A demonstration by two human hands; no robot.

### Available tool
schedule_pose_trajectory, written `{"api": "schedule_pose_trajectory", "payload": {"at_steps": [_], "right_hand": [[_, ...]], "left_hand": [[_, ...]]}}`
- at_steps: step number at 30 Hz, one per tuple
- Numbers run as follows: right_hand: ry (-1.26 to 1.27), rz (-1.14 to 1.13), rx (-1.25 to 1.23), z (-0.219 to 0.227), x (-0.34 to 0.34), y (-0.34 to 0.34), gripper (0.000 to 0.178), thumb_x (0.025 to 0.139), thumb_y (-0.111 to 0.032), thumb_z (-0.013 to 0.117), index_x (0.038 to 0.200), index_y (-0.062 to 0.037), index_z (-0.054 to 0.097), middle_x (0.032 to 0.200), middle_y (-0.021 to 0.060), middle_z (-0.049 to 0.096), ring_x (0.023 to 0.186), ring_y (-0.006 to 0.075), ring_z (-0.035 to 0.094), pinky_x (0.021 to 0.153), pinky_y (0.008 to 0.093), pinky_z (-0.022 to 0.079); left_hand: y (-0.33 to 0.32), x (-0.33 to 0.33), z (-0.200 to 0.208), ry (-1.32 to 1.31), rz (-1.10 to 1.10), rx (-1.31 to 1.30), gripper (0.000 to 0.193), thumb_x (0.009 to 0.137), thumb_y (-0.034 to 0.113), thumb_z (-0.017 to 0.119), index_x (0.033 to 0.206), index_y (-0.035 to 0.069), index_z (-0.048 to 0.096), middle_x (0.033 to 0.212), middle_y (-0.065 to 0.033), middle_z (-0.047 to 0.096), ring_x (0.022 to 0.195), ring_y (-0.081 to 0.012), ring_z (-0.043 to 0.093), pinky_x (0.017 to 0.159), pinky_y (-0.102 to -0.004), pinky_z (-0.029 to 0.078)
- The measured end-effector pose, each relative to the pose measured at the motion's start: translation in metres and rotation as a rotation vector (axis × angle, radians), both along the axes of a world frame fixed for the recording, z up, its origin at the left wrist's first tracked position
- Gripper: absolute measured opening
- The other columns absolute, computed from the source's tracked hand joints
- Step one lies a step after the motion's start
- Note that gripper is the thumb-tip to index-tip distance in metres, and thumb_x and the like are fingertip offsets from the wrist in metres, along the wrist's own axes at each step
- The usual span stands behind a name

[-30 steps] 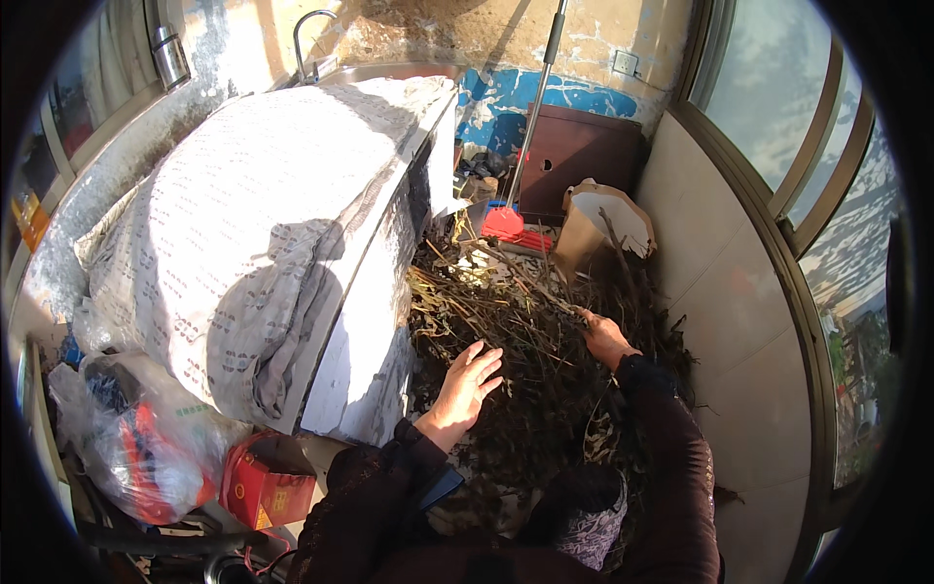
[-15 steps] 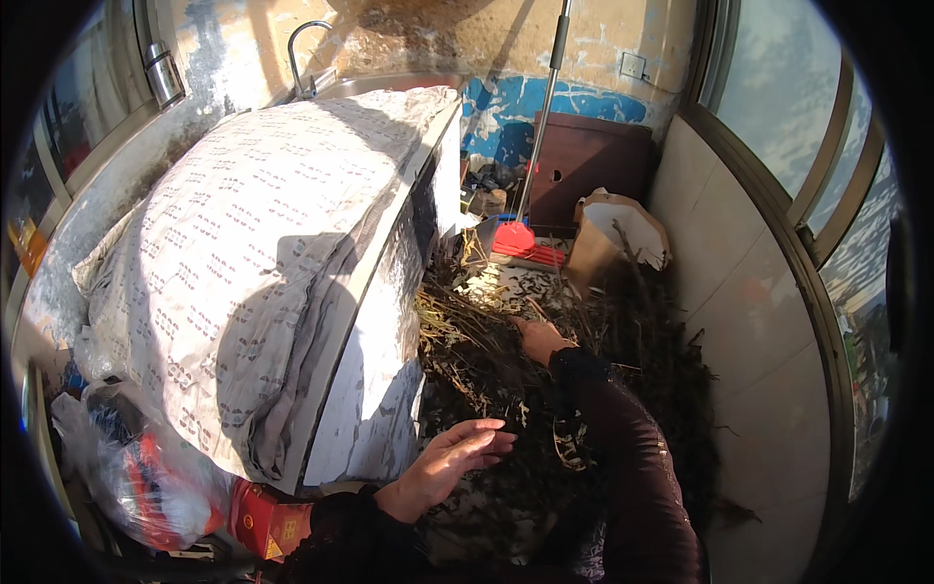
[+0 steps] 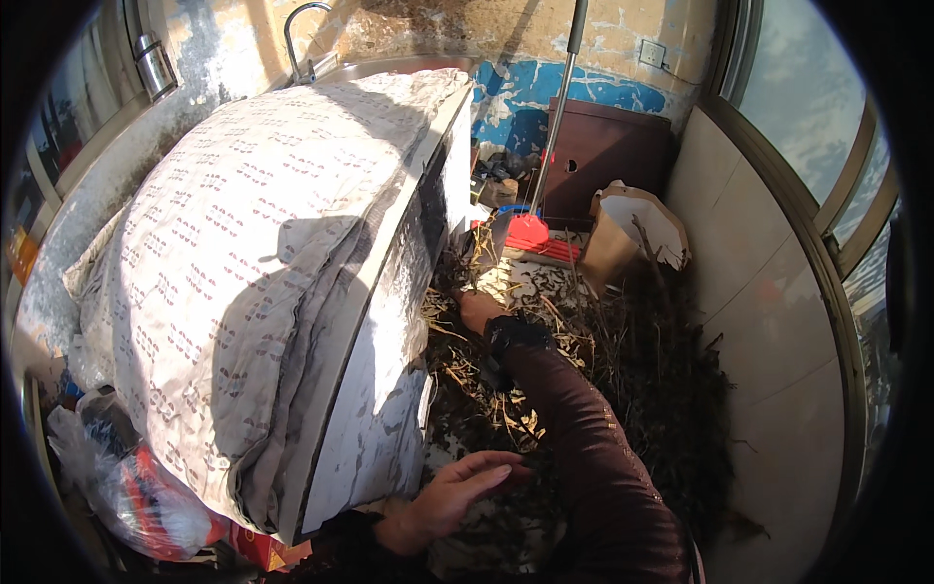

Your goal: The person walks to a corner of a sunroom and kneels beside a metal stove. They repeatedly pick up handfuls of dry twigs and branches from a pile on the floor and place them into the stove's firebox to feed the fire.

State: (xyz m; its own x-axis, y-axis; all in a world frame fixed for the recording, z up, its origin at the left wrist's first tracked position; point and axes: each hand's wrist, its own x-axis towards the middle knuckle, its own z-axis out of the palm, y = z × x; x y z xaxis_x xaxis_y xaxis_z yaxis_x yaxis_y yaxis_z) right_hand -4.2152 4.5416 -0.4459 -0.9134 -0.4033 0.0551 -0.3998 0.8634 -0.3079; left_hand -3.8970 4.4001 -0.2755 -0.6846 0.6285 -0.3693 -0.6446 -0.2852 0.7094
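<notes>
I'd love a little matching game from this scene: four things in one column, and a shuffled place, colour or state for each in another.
1. Right hand
2. Left hand
3. Printed cloth
4. Long-handled tool

A. Red at its lower end
B. In among dry stalks
C. Spread across the left side, partly in shadow
D. Lower middle, fingers pointing right

Pairs: 1-B, 2-D, 3-C, 4-A

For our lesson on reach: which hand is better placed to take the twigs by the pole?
Probably the right hand: its arm is stretched forward, putting it close to those twigs. The left hand is much farther back from them.
</notes>
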Motion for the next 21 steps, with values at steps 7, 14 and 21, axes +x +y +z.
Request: {"api": "schedule_pose_trajectory", "payload": {"at_steps": [7, 14, 21], "right_hand": [[-0.183, 0.155, -0.083, -0.018, -0.009, -0.024, 0.065, 0.087, -0.020, 0.055, 0.142, 0.0027, 0.030, 0.131, 0.0259, 0.047, 0.120, 0.0403, 0.046, 0.101, 0.0449, 0.040], [-0.223, 0.111, -0.173, 0.122, 0.067, 0.062, 0.097, 0.076, -0.046, 0.077, 0.149, -0.0080, 0.025, 0.149, 0.0230, 0.031, 0.137, 0.0396, 0.032, 0.111, 0.0445, 0.032], [0.189, -0.224, -0.547, 0.189, 0.191, 0.113, 0.022, 0.086, -0.018, 0.066, 0.101, -0.0011, 0.067, 0.116, 0.0130, 0.061, 0.107, 0.0326, 0.059, 0.089, 0.0389, 0.047]], "left_hand": [[0.011, -0.007, -0.009, -0.033, 0.081, 0.023, 0.033, 0.100, 0.016, 0.050, 0.128, 0.000, 0.052, 0.120, -0.0112, 0.063, 0.113, -0.0201, 0.059, 0.098, -0.0314, 0.046], [0.006, -0.007, -0.014, 0.003, 0.160, -0.030, 0.026, 0.098, 0.019, 0.054, 0.118, 0.002, 0.060, 0.113, -0.0111, 0.065, 0.105, -0.0200, 0.062, 0.091, -0.0325, 0.049], [0.003, 0.000, -0.023, 0.303, 0.004, -0.174, 0.024, 0.091, 0.017, 0.066, 0.105, -0.003, 0.066, 0.093, -0.0059, 0.067, 0.093, -0.0129, 0.063, 0.087, -0.0260, 0.048]]}}
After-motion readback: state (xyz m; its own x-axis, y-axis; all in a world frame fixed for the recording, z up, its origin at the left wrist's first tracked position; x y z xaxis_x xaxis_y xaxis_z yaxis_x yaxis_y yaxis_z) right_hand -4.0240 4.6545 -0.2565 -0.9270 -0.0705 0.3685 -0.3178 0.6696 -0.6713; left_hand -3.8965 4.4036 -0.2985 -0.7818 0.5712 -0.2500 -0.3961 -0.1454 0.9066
